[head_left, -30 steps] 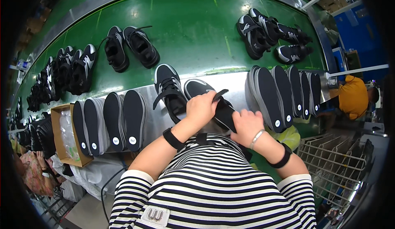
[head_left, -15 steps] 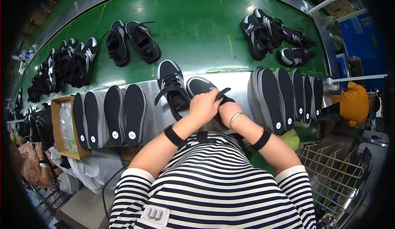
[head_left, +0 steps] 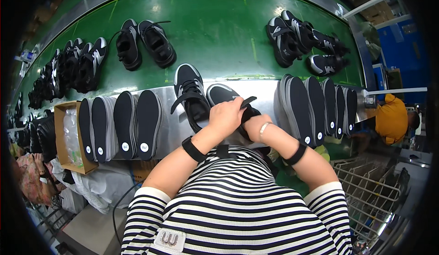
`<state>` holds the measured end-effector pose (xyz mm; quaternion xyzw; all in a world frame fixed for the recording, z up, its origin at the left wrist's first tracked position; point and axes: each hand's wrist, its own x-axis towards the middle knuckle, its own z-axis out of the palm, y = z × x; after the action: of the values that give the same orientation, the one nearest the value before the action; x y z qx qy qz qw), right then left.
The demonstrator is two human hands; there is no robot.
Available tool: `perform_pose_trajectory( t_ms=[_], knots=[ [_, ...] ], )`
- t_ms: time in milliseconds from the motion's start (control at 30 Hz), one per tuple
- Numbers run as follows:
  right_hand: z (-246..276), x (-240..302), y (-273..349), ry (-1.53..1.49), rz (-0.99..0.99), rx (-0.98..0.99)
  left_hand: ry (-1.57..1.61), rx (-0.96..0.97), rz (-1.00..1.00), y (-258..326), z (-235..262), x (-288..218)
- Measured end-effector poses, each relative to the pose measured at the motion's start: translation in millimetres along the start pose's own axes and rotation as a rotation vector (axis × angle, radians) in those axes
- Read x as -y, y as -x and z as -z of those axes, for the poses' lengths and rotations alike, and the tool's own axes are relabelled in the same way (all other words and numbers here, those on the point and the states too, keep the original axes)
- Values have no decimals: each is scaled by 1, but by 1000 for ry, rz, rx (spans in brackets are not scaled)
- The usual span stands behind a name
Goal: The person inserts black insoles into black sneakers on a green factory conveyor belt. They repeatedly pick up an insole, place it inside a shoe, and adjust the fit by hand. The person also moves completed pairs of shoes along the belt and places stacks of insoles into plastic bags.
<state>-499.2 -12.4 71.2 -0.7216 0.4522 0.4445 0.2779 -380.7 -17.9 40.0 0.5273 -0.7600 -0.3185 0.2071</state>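
Note:
A black sneaker (head_left: 222,94) with a white sole edge lies on the metal ledge (head_left: 260,86) right in front of me. My left hand (head_left: 227,116) grips its tongue and collar from above. My right hand (head_left: 251,122) is pushed into the shoe's opening from the right, mostly hidden behind the left hand. A second black sneaker (head_left: 191,93) with loose laces lies just to its left, untouched.
Stacks of black insoles stand on edge at the left (head_left: 120,123) and right (head_left: 315,107) of the ledge. More black sneakers sit on the green conveyor (head_left: 219,30). A cardboard box (head_left: 68,136) is far left, a wire basket (head_left: 366,195) at lower right, a person in orange (head_left: 392,117) beyond.
My right hand drew in from the right side and went into the shoe's opening under the left hand. The left hand kept its hold on the shoe.

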Motion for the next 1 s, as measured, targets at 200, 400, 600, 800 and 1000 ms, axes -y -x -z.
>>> perform_pose_trajectory(
  t_ms=[200, 400, 600, 800, 1000],
  knots=[
    [-27, -12, 17, 8, 63, -107, -3, 3, -3, -1, -5, -2],
    [-34, -16, 12, 18, 35, -102, -9, 62, 58, -2, 4, -10],
    [-53, -19, 23, -214, -123, -278, 69, -287, -77, 34, 66, 21],
    [-37, -2, 52, -26, -91, -854, -599, -604, 460, 120, 134, 125],
    [2, 50, 21, -186, 335, -747, -584, -452, 873, 159, 118, 150]
  ],
)
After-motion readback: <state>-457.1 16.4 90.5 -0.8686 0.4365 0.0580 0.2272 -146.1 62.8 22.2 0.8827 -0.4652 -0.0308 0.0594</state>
